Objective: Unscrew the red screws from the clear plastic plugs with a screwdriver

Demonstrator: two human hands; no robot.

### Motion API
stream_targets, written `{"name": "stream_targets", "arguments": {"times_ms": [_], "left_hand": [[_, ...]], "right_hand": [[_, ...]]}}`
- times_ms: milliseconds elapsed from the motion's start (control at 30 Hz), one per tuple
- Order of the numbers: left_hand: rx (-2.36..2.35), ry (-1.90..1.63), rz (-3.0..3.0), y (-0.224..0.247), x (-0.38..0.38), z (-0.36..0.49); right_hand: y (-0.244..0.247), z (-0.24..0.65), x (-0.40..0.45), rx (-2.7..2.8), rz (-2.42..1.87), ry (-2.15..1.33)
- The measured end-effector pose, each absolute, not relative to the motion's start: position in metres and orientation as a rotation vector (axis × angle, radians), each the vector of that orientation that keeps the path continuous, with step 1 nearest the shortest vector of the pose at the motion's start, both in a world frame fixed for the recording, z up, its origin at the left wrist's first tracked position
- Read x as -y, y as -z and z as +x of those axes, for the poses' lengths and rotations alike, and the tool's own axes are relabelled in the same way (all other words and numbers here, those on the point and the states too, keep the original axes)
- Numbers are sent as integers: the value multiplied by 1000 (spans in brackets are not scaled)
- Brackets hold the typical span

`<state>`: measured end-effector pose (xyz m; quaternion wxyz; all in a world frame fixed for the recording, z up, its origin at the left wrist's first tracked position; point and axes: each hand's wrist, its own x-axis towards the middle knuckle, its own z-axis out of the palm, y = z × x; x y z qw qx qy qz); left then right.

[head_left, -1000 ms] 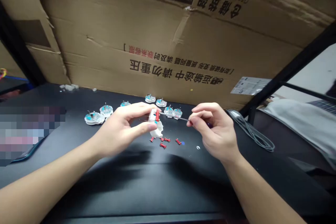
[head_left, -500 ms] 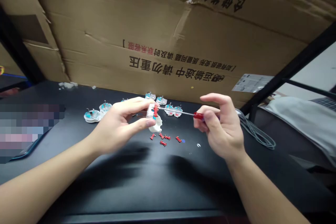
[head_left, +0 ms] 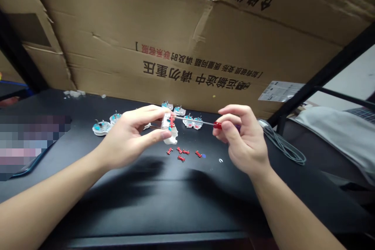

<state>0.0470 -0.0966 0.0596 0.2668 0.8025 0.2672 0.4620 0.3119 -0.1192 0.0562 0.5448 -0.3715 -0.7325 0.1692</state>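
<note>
My left hand (head_left: 131, 136) pinches a small white plastic block (head_left: 166, 122) with a red part (head_left: 171, 121) set in it, between thumb and fingers. A curved white plastic piece (head_left: 171, 137) sits just below the block, and I cannot tell if it is joined to it. My right hand (head_left: 243, 140) holds a thin screwdriver (head_left: 196, 120) with a red handle. Its steel shaft runs left, and its tip meets the block's red part or lies just behind it. Several small red parts (head_left: 181, 153) lie on the desk below my hands.
Several transparent round plastic pieces with teal centres and metal pins (head_left: 101, 127) stand on the black desk (head_left: 146, 211). Cardboard (head_left: 187, 39) forms the back wall. A grey coiled cable (head_left: 283, 146) lies to the right, beside a grey cloth (head_left: 331, 133).
The screwdriver has levelled out, with its handle higher than a second ago. My left hand has shifted slightly left with the white block. The whole view has tilted a little.
</note>
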Motion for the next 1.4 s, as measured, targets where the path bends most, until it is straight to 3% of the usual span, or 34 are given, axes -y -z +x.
{"name": "stream_targets", "arguments": {"times_ms": [167, 333, 633, 800, 967, 1200, 1400], "left_hand": [[-795, -1196, 2280, -60, 94, 45], [-1055, -1090, 2386, -60, 80, 37], [-1293, -189, 2839, -29, 43, 11], [-1411, -228, 2896, -30, 38, 7], [-1226, -397, 3003, -30, 33, 50], [-987, -261, 3063, -21, -18, 139], [-988, 16, 2998, -40, -27, 141]], "right_hand": [[-60, 316, 114, 2116, -1001, -214], [-53, 320, 100, 2027, -1223, -200], [-46, 326, 87, 2142, -1468, -332], [-39, 340, 72, 2076, -1766, -257], [-28, 352, 55, 1978, -1854, -254], [-26, 353, 51, 1964, -1782, -213], [-31, 351, 57, 1939, -1738, -166]]}}
